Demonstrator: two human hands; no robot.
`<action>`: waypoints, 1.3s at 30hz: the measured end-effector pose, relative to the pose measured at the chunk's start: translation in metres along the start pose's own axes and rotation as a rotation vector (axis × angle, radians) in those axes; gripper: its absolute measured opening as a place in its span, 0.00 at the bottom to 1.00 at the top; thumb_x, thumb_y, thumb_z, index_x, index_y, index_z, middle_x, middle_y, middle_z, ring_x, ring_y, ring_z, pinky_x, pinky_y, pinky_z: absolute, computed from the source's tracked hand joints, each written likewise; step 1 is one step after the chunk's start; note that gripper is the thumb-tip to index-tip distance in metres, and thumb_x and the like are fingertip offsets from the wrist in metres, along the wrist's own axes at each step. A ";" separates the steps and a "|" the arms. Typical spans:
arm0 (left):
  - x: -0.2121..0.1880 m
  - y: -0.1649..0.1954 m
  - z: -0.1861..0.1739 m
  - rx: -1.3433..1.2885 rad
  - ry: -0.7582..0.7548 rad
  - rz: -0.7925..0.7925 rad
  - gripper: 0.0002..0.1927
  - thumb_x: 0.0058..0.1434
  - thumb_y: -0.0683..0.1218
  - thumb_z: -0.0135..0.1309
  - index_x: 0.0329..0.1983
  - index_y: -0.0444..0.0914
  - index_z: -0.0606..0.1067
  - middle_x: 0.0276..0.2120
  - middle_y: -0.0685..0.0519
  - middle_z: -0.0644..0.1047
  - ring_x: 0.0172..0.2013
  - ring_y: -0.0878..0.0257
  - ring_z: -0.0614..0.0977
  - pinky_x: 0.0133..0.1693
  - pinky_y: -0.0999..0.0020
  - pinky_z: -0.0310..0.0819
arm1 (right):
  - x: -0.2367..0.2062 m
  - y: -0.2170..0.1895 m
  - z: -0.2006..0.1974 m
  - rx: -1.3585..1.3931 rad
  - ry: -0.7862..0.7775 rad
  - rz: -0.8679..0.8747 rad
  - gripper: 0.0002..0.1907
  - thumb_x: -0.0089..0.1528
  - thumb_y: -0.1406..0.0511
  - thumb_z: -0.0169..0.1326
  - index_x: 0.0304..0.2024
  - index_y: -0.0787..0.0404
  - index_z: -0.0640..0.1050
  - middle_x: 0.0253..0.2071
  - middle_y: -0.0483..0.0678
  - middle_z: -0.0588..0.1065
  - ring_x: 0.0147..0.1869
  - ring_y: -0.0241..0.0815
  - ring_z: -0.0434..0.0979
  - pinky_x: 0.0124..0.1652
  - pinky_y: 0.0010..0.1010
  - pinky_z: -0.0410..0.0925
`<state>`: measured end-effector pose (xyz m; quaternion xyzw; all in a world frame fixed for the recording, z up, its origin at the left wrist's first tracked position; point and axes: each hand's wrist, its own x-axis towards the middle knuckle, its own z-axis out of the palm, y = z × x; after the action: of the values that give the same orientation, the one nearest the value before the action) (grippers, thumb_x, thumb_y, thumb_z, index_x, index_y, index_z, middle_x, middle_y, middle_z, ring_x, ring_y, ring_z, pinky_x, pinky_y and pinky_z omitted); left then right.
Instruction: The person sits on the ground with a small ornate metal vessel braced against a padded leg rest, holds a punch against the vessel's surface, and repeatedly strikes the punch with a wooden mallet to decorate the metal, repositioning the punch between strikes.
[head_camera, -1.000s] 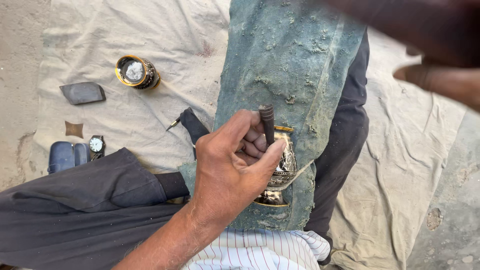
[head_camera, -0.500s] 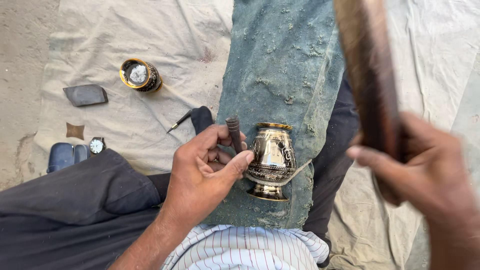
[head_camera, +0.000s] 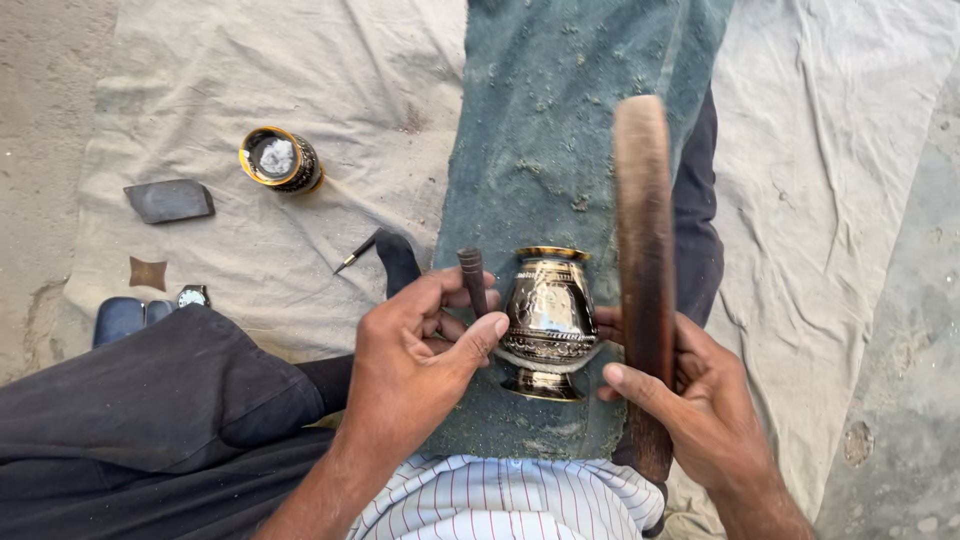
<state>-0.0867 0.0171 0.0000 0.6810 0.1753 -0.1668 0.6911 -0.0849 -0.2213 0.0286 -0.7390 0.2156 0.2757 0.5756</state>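
My left hand (head_camera: 415, 365) is closed around a short dark punch tool (head_camera: 472, 280), thumb pressed against the side of the small engraved brass vase (head_camera: 548, 322), which stands upright just beyond my fingertips on the grey-green padded cloth (head_camera: 560, 130) laid over my leg. My right hand (head_camera: 700, 400) grips a long wooden mallet stick (head_camera: 645, 240) by its lower part, the stick rising just right of the vase, its fingers touching the vase's far side. To do this well, I judge I should keep the vase steadied between both hands, hold the punch firm and square to the metal, and strike lightly so the pattern stays even and the vase does not tip. Off past my left wrist, on the pale ground sheet (head_camera: 300, 90), sit a round tin with white paste (head_camera: 279, 158), a flat dark stone (head_camera: 170, 200) and a thin pen-like tool (head_camera: 357, 252).
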 end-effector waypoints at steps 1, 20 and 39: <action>0.003 -0.003 -0.001 -0.049 -0.046 -0.039 0.19 0.59 0.40 0.62 0.53 0.31 0.77 0.39 0.51 0.82 0.29 0.73 0.82 0.30 0.78 0.83 | -0.001 0.000 0.000 0.031 0.016 -0.041 0.30 0.55 0.70 0.62 0.60 0.69 0.75 0.54 0.61 0.81 0.46 0.46 0.83 0.42 0.34 0.79; 0.080 0.032 0.008 0.225 -0.344 0.323 0.22 0.56 0.47 0.67 0.54 0.39 0.80 0.30 0.56 0.80 0.27 0.70 0.79 0.27 0.77 0.78 | -0.010 0.031 -0.080 -0.262 0.185 -0.081 0.32 0.53 0.74 0.67 0.59 0.67 0.72 0.43 0.56 0.80 0.43 0.44 0.83 0.41 0.37 0.76; 0.105 0.038 0.018 0.175 -0.678 0.384 0.32 0.54 0.50 0.66 0.63 0.41 0.74 0.30 0.53 0.83 0.28 0.66 0.85 0.31 0.67 0.80 | 0.001 -0.006 -0.163 -1.016 0.275 -0.349 0.14 0.52 0.73 0.68 0.37 0.63 0.77 0.36 0.49 0.74 0.35 0.36 0.80 0.41 0.31 0.77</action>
<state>0.0244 0.0003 -0.0160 0.6641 -0.2079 -0.2642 0.6678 -0.0541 -0.3781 0.0624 -0.9777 0.0029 0.1464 0.1504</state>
